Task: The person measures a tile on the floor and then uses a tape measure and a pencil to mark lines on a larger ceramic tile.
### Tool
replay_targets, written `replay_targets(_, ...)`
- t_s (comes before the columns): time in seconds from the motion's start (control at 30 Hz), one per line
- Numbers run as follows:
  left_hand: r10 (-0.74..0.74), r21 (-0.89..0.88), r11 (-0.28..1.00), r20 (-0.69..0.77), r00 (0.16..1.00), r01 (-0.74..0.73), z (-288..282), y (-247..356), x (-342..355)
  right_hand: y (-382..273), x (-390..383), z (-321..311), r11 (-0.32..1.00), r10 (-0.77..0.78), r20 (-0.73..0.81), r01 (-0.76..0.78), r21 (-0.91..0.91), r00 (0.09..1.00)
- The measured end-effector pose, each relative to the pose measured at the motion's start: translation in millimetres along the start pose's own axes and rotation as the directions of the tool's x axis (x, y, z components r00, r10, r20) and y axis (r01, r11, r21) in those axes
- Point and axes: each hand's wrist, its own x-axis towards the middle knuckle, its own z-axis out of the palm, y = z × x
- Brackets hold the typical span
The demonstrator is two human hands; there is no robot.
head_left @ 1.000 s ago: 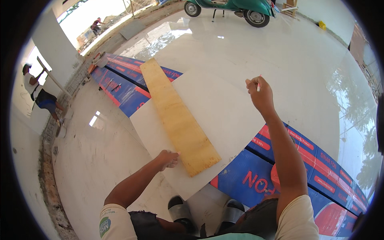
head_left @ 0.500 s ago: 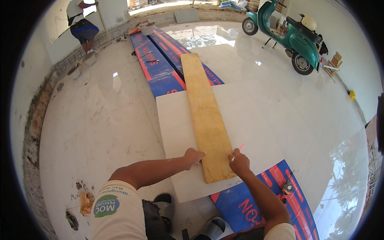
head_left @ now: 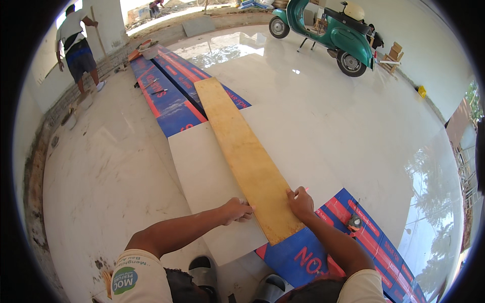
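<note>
A long yellowish wooden board [head_left: 242, 156] lies lengthwise over a white tile [head_left: 202, 174]. At its near end my left hand [head_left: 236, 211] grips the left edge with curled fingers. Across from it my right hand [head_left: 300, 203] is closed on the right edge. A slim pink-tipped stick [head_left: 307, 189] pokes out of the right hand; most of it is hidden by the fingers. The far end of the board rests over blue and red printed sheeting [head_left: 169, 96]. More such sheeting [head_left: 303, 257] lies beneath and right of the near end.
A small round tool [head_left: 354, 222] sits on the near sheeting. A green scooter [head_left: 333, 40] stands at the far right, by a small wooden stool [head_left: 392, 58]. At the far left a person [head_left: 81, 48] holds a pole near a bucket [head_left: 68, 120]. My sandals [head_left: 203, 272] are close to the tile.
The board has shifted right across the tile, both hands going with it, and more tile shows on its left. The view has turned; the far person has changed stance.
</note>
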Motion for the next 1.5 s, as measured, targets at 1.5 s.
replay_targets(1.5,0.655,0.991,0.083,0.027,0.755,-0.108,-52.3,3.5,92.9,197.2,-129.1,-25.1,0.971,-0.003,-0.637,0.155,0.183,0.771)
